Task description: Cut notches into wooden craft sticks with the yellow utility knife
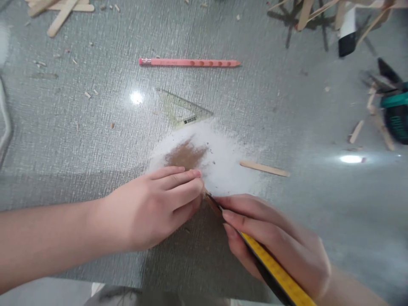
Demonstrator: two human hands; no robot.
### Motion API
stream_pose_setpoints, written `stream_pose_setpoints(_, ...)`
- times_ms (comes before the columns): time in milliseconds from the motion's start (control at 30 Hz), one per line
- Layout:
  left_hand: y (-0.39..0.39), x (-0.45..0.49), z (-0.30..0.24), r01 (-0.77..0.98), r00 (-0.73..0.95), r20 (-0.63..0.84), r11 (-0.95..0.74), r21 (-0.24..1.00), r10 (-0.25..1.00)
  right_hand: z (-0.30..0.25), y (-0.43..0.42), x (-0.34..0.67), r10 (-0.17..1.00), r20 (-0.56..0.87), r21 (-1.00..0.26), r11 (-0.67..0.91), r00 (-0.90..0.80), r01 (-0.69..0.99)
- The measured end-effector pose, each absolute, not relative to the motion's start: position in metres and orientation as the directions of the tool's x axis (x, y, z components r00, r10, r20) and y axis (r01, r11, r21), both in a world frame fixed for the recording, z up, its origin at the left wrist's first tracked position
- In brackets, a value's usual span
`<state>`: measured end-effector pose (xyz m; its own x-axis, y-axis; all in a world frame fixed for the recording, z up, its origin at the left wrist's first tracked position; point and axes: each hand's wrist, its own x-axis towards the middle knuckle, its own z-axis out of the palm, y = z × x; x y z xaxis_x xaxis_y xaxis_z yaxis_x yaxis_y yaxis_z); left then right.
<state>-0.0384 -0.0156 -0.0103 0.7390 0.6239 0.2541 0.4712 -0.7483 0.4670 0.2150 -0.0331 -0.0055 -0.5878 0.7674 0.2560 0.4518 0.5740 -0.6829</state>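
Observation:
My right hand (270, 238) is wrapped round a yellow and black utility knife (274, 263), its dark tip pointing up and left. That tip meets a small pale bit of wood, seemingly the end of a craft stick (205, 191), at the fingertips of my left hand (156, 204). The left fingers are pressed together over the stick and hide most of it. Just beyond them, a white worn patch (229, 157) with a brown smear (188, 154) marks the grey table (105, 144). A loose craft stick (264, 168) lies to the right of this patch.
A clear set square (185, 109) and a pink pencil (191, 63) lie farther back. Craft sticks (62, 17) are piled at far left. On the right are teal and black pliers (395, 102), stick scraps (356, 131) and a wooden stick structure (306, 15). The table's front edge is near.

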Motion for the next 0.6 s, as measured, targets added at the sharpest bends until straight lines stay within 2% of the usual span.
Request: stream_pose_setpoints(600, -0.0148, -0.0376, -0.0114, 0.464, 0.740, 0.268, -0.757, 0.461, 0.617, -0.0016, -0.0313, 0.2135, 0.777, 0.243, -0.670, 0.568, -0.581, 0.479)
